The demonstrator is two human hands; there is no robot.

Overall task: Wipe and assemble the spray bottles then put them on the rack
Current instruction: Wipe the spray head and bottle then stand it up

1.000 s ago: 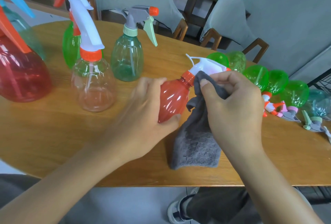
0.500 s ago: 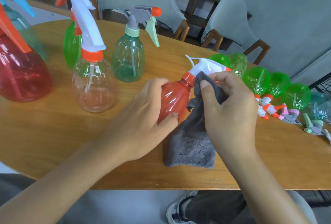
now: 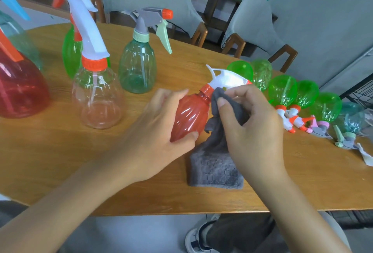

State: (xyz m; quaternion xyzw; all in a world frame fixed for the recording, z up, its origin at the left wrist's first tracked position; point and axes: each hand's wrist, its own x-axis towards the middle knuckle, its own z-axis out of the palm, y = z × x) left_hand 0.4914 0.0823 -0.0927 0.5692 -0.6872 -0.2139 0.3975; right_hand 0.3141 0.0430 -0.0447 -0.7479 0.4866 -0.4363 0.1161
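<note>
2 hands [image 3: 161, 129] on red bottle [image 3: 190, 115]

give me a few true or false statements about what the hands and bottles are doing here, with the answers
1. The left hand grips the red bottle. True.
2. The right hand holds a yellow sponge. False: it pinches a grey cloth against the bottle's neck.
3. The red bottle stands upright on the table. False: it is tilted, its white trigger head pointing away.
4. The teal bottle with a grey trigger stands upright. True.
5. The green bottles at right stand upright. False: they lie tipped over.
</note>
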